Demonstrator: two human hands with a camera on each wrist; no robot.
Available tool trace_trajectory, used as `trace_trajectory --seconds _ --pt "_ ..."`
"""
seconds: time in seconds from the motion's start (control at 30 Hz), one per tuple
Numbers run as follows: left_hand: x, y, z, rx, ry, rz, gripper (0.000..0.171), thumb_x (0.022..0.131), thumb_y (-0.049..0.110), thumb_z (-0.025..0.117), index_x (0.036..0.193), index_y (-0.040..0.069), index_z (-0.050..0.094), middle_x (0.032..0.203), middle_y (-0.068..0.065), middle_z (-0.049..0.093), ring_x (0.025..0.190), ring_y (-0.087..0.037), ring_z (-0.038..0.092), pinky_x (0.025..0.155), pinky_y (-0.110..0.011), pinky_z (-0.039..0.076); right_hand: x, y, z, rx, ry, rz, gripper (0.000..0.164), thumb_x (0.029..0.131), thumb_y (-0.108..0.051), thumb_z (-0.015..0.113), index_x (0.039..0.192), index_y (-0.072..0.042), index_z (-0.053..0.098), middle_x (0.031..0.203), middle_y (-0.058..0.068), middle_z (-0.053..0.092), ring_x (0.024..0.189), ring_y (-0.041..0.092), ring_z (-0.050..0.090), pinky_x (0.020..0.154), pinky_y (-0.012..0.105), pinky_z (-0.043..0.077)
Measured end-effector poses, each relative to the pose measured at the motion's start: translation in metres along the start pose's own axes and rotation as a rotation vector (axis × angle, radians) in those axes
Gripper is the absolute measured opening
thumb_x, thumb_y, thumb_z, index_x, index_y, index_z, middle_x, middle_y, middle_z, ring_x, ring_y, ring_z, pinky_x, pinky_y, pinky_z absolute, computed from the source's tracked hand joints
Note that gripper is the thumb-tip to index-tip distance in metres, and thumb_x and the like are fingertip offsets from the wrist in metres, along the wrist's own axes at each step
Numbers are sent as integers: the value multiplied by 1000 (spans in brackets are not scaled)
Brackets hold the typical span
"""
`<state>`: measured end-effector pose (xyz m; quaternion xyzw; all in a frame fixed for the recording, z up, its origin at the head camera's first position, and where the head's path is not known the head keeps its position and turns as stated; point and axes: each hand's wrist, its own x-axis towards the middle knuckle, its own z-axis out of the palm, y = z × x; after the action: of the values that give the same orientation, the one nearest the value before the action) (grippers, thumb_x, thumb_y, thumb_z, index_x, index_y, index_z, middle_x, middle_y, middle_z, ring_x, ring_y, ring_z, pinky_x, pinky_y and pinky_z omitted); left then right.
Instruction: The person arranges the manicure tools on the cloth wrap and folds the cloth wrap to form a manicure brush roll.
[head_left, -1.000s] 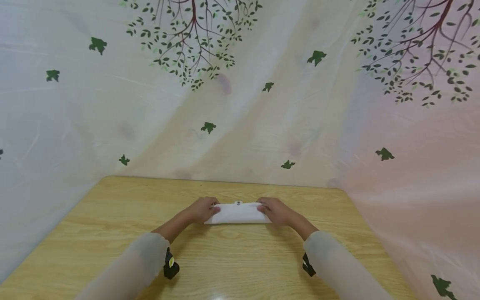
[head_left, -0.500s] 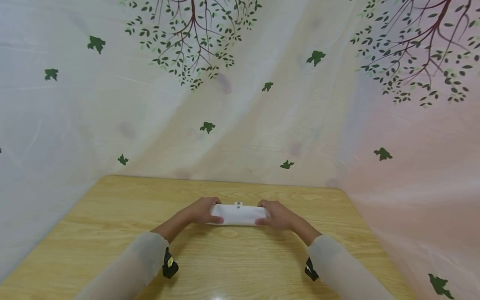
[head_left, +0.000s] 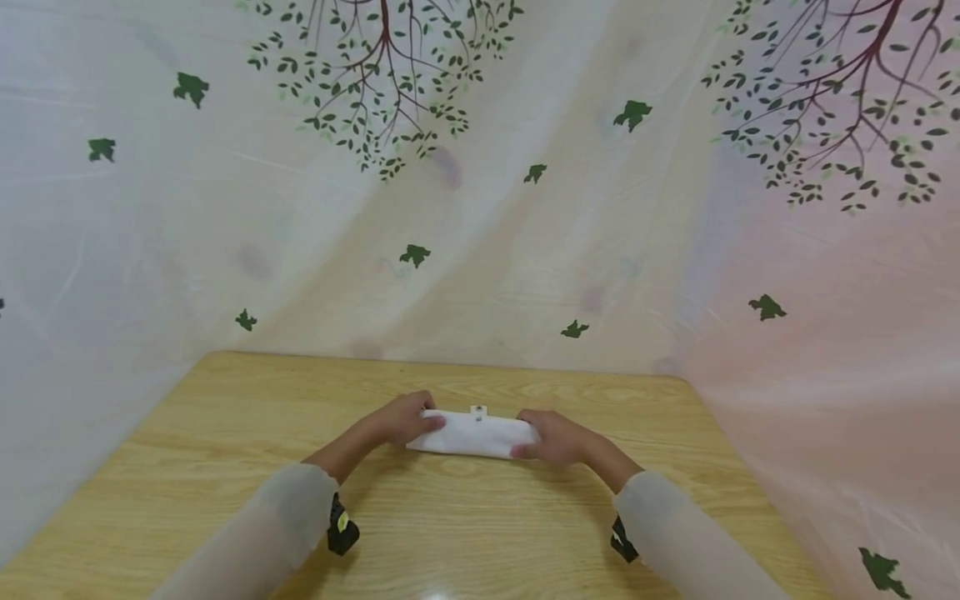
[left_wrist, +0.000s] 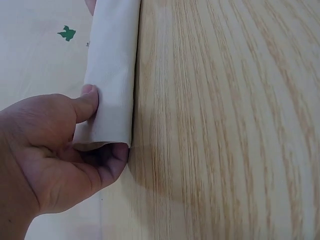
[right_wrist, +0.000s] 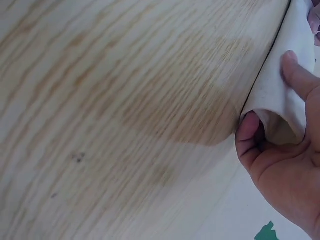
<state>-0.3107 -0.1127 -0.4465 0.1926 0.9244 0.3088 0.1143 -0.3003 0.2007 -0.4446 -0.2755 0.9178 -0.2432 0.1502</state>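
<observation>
A long white piece of folded material [head_left: 476, 437] lies crosswise on the table, with a small tab [head_left: 478, 412] bearing metal snaps at the middle of its far edge. My left hand [head_left: 407, 419] grips its left end, thumb on top. At the other end my right hand [head_left: 561, 437] holds it the same way. In the left wrist view the end of the white material [left_wrist: 112, 70] is a hollow fold, with fingers curled into and under it. The right wrist view shows a similar open fold [right_wrist: 272, 100] between the right thumb and fingers.
A wood-grain table [head_left: 450, 517] spreads under both arms. Behind it and at the sides hangs a pale curtain [head_left: 480, 300] printed with leaves and branches. Dark wrist cameras [head_left: 342, 529] sit below the light sleeves [head_left: 255, 525].
The right end of the white material and my right hand have come slightly nearer, so it lies a little aslant. Both thumbs have shifted on it; the snap tab shows more.
</observation>
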Motion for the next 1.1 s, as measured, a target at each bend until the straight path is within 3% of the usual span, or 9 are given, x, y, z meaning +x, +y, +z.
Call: trace_trajectory --seconds 0.23,0.33,0.57,0.73,0.83,0.97,1.1 --pt "1 4 3 24 32 -45 23 101 26 67 103 4 61 90 -4 61 80 -18 54 72 -33 46 1 3 5 56 48 3 40 111 -36 43 124 -1 56 87 1 57 80 15 51 78 38 45" --pt "1 6 4 45 47 -65 22 100 25 68 103 4 62 90 -4 63 81 -19 55 72 -34 47 2 0 7 49 86 6 39 111 -33 46 123 2 57 81 4 55 75 17 51 74 38 46" --pt "3 4 12 69 109 -63 20 97 22 72 100 4 65 91 -5 64 83 -19 57 76 -38 50 6 -7 8 -35 174 81 35 108 -29 55 121 2 65 107 12 70 106 30 65 94 49 51" --pt "3 4 13 110 138 -42 20 95 22 74 98 4 68 91 -5 66 86 -20 59 81 -41 51 7 -11 11 2 218 116 26 106 -26 59 118 -5 68 116 15 70 114 35 64 97 52 50" --pt "3 5 14 123 139 -41 19 95 22 75 96 3 69 90 -5 67 84 -20 60 79 -41 52 6 -14 12 -37 254 105 23 105 -21 59 116 -5 72 115 14 72 112 34 66 95 52 52" --pt "3 3 15 172 151 6 21 96 22 74 99 2 72 91 -5 69 86 -21 62 82 -42 54 6 -18 14 -99 295 85 25 103 -15 59 115 -2 76 112 12 75 111 32 69 94 49 54" --pt "3 0 16 215 173 58 23 97 24 72 104 2 74 93 -7 69 91 -24 62 88 -46 51 7 -16 12 -88 292 50 25 103 -13 59 116 0 76 114 14 75 113 33 69 96 49 54"
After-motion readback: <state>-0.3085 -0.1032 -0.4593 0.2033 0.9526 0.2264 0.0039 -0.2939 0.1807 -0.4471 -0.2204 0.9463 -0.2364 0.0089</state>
